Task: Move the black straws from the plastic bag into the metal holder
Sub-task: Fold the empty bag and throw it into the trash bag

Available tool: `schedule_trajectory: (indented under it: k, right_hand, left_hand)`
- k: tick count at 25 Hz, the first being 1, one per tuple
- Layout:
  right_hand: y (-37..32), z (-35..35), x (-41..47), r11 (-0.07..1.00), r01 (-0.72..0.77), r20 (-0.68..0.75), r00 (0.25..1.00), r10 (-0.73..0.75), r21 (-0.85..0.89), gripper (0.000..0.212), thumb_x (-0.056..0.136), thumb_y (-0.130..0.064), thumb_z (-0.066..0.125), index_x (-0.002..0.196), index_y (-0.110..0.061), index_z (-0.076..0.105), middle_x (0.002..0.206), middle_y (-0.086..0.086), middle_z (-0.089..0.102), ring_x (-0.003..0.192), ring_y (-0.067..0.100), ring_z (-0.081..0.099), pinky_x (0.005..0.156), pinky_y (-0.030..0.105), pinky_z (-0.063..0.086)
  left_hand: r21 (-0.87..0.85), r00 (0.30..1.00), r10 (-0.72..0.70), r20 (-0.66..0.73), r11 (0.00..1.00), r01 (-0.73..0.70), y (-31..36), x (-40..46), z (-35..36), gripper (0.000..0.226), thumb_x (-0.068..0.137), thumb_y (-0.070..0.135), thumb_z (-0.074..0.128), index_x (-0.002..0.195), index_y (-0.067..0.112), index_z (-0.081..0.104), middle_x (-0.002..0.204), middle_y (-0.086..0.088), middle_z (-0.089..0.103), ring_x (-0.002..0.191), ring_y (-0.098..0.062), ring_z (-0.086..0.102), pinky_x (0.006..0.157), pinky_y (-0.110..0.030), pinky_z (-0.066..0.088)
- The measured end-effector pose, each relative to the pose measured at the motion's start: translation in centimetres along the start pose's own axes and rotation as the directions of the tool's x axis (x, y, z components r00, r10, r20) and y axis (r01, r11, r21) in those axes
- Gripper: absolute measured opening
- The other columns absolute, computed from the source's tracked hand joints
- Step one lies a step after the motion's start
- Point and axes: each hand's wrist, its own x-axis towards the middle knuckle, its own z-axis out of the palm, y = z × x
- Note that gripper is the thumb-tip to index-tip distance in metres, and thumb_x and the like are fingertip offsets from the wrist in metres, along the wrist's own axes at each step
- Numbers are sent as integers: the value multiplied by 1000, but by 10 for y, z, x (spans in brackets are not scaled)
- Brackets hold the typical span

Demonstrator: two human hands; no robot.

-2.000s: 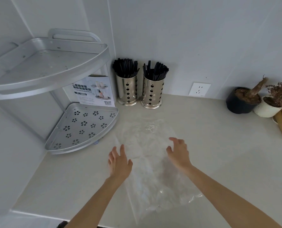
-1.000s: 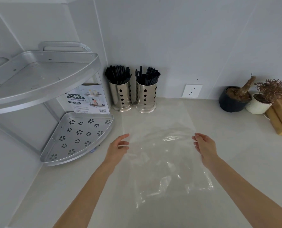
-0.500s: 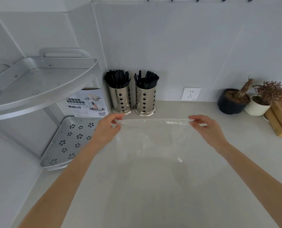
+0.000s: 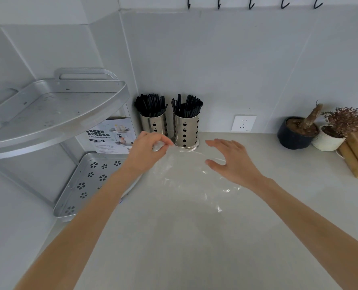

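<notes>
- Clear, thin film makes up the bag [image 4: 190, 174], which lies crumpled on the counter [image 4: 174, 248] in front of the right holder [image 4: 186, 130]; no straws can be seen inside it.
- One top corner of the bag is pinched between the thumb and fingers of the left hand [image 4: 147, 150], clamped on a bunched bit of film.
- Above the bag's other side the right hand [image 4: 231, 162] is held with fingers spread apart and nothing gripped; whether it touches the film cannot be told.
- Black straws [image 4: 151, 104] are seen standing in the left holder [image 4: 153, 125], and more in the right one.
- Such film is judged to be very light, limp and slippery, easily crumpled; it is best taken at an edge or corner by pinching.
- Straws are judged light, thin and fairly stiff, best gathered as a bundle near mid-length.
</notes>
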Motion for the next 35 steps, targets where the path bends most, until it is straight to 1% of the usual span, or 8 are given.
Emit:
schedule_trajectory:
  k: [5, 8, 12, 14, 17, 22, 26, 35]
  right_hand:
    - [-11, -8, 11, 936, -171, -27, 982, 188, 307, 17, 87, -18, 54, 93, -19, 70, 89, 2, 74, 91, 18, 67, 82, 28, 44]
    - [-7, -20, 14, 723, -304, 80, 941, 327, 620, 13, 86, -14, 54, 83, -19, 66, 79, -1, 70, 71, 6, 68, 73, 24, 47]
    - [3, -26, 12, 355, -375, 247, 901, 355, 857, 17, 91, -13, 49, 87, -20, 63, 82, -6, 66, 63, -3, 65, 66, 15, 46]
    - [9, -21, 7, 218, -401, 307, 879, 365, 890, 18, 92, -13, 48, 88, -19, 64, 79, -8, 68, 65, -1, 66, 67, 16, 47]
    - [17, -8, -3, 124, -440, 359, 840, 407, 889, 18, 92, -12, 48, 88, -19, 64, 78, -8, 69, 66, 0, 66, 69, 17, 47]
    - [28, 6, -17, 60, -484, 402, 784, 474, 873, 14, 91, -15, 50, 94, -15, 64, 86, -3, 67, 76, 5, 66, 65, 14, 52]
    - [32, 13, -21, 75, -511, 403, 752, 521, 856, 17, 91, -16, 51, 104, -8, 61, 87, 1, 62, 83, 12, 65, 72, 19, 51]
    - [30, 14, -22, 321, -548, 290, 754, 589, 773, 33, 84, -20, 62, 114, -16, 51, 84, -1, 65, 79, 11, 62, 74, 23, 44]
  left_hand:
    - [-109, 998, -17, -53, 994, 12, -5, 4, -9, 40, 85, 20, 58, 124, 17, 50, 97, 10, 51, 98, -17, 45, 72, -2, 33]
    - [-372, 962, -265, -62, 901, 225, -18, 0, -10, 52, 89, 31, 50, 136, 17, 34, 124, 8, 47, 118, -12, 41, 101, -19, 34]
    - [-719, 774, -613, 155, 468, 514, -44, -9, 11, 54, 93, 44, 33, 137, 14, 35, 144, -1, 39, 131, -17, 37, 108, -35, 28]
    - [-764, 712, -594, 375, 236, 600, -46, -20, 28, 59, 92, 48, 29, 135, 8, 37, 139, -13, 45, 127, -26, 44, 101, -39, 36]
    - [-725, 692, -429, 581, 115, 679, -40, -36, 46, 69, 88, 60, 22, 130, 8, 42, 123, -10, 58, 110, -22, 57, 92, -39, 44]
    - [-717, 734, -315, 602, 191, 670, -34, -38, 54, 58, 88, 59, 20, 112, 20, 54, 105, 4, 69, 103, -13, 62, 97, -38, 43]
    - [-718, 788, -349, 507, 334, 610, -35, -40, 54, 28, 92, 20, 44, 120, 16, 49, 102, 0, 64, 92, -13, 63, 82, -27, 53]
    - [-732, 885, -380, 271, 515, 445, -38, -38, 51, 63, 86, 4, 53, 135, 35, 28, 84, -1, 61, 69, -1, 67, 71, -17, 52]
